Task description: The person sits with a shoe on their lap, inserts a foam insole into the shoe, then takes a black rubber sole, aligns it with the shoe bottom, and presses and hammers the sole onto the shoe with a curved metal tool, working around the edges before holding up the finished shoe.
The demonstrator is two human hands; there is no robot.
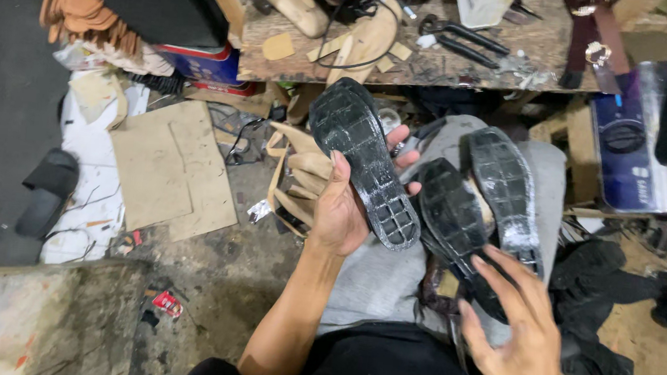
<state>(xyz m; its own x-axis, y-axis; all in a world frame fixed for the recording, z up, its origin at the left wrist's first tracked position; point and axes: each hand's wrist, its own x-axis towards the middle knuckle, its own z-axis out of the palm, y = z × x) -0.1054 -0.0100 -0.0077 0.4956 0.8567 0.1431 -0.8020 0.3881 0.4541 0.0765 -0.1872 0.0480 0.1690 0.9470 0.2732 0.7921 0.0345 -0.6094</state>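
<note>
A: Biggest first. We see a workbench [519,51] across the top, cluttered with pliers [464,37], offcuts and a cable. A grey cloth [382,279] covers our lap.

B: On the floor, left: a flat cardboard sheet [168,170] and, further left, a black slipper [48,189]. The dark pile [617,313] on the right looks like black fabric pieces; we cannot tell more.

A: Now the soles. Our left hand [339,212] grips one black sole [363,162], tread up. The thumb lies along its left edge and the fingertips wrap round the right edge. It is raised and tilted, toe toward the bench.

B: Under that hand there are tan straps [299,173], pressed against the palm side. We cannot tell whether they are fixed to the sole.

A: Two more soles [483,195] lie on the cloth just right of the held one, treads up and overlapping each other.

B: Our right hand [520,337] is spread wide, fingers splayed, holding nothing. The fingertips sit at the near end of those two soles. Touching or just above them, we cannot tell.

A: Held sole and lap pair: close, not touching.

B: Smallest item: a red scrap [168,303] on the floor, lower left.
</note>
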